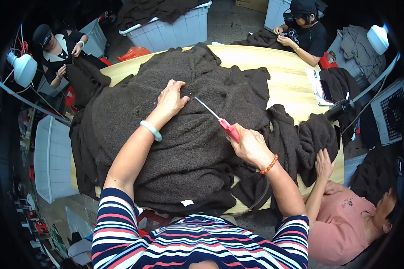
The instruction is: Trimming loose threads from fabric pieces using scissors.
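A large heap of dark brown knitted fabric (184, 152) spreads over the table in front of me. My left hand (171, 97) rests on its upper middle, fingers stretched and thumb apart, holding nothing. In my right hand (250, 142) is a red-handled tool (229, 129) with a long thin metal shaft; I cannot make out its exact kind. The shaft points up and left, and its tip is close to the fabric, right of my left fingers. Tiny pale specks show on the knit near that tip. A white tag (186, 203) lies on the heap's near edge.
Co-workers handle dark fabric at the far left and far right; another person's hand (324, 165) touches fabric at the near right. White lamps (23, 69) stand at both sides. A black cylinder (341, 110) and phone (326, 89) occupy the wooden table's (292, 85) right edge.
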The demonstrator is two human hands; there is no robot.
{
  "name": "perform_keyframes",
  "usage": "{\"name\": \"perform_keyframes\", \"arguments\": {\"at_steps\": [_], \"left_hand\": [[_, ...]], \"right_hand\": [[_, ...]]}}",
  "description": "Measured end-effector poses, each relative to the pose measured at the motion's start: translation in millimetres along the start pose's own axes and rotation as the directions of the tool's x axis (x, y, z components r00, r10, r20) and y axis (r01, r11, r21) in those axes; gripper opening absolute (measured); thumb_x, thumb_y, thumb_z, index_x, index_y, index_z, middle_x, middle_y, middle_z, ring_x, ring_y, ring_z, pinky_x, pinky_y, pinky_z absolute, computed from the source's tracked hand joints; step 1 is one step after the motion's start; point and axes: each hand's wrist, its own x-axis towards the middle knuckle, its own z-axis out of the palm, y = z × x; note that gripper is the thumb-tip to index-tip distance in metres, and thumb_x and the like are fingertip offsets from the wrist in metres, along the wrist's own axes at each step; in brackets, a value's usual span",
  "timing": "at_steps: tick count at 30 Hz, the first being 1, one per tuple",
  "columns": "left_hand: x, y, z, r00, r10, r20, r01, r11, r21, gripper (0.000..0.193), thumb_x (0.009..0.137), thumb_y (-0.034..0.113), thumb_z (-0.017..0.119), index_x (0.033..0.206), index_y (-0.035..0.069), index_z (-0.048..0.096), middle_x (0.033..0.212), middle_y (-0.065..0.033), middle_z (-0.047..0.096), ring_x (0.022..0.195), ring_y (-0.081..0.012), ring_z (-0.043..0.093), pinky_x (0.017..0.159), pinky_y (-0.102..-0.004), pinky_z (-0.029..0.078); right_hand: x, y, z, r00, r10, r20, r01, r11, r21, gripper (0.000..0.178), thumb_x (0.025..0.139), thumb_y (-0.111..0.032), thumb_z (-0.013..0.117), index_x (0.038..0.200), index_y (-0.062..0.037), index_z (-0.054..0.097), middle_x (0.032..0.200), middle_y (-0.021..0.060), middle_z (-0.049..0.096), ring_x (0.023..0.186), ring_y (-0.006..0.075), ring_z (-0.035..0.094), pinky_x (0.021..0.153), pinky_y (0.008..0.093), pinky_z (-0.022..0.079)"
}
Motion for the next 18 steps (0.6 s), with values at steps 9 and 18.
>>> {"name": "perform_keyframes", "arguments": {"at_steps": [9, 18], "left_hand": [[28, -2, 0, 0.856, -0.261, 0.447, 0.270, 0.962, 0.044, 0.027, 0.078, 0.019, 0.075, 0.095, -0.001, 0.071, 0.092, -0.0202, 0.071, 0.089, -0.0371, 0.066, 0.081, -0.0424, 0.050], [16, -34, 12, 0.918, -0.182, 0.351, 0.259, 0.947, -0.188, 0.017, 0.080, 0.012, 0.072, 0.086, -0.004, 0.070, 0.072, -0.0001, 0.066, 0.067, -0.0082, 0.057, 0.064, -0.0276, 0.048]], "right_hand": [[11, 2, 7, 1.000, -0.002, -0.010, 0.001, 0.998, -0.067, 0.018, 0.092, -0.022, 0.060, 0.094, -0.0051, 0.055, 0.075, 0.0229, 0.063, 0.078, 0.0429, 0.065, 0.072, 0.0507, 0.050], [23, -4, 9, 0.997, -0.057, -0.042, 0.053, 0.993, -0.105, 0.021, 0.090, -0.024, 0.061, 0.095, -0.0032, 0.059, 0.079, 0.0215, 0.066, 0.081, 0.0422, 0.066, 0.075, 0.0498, 0.050]]}}
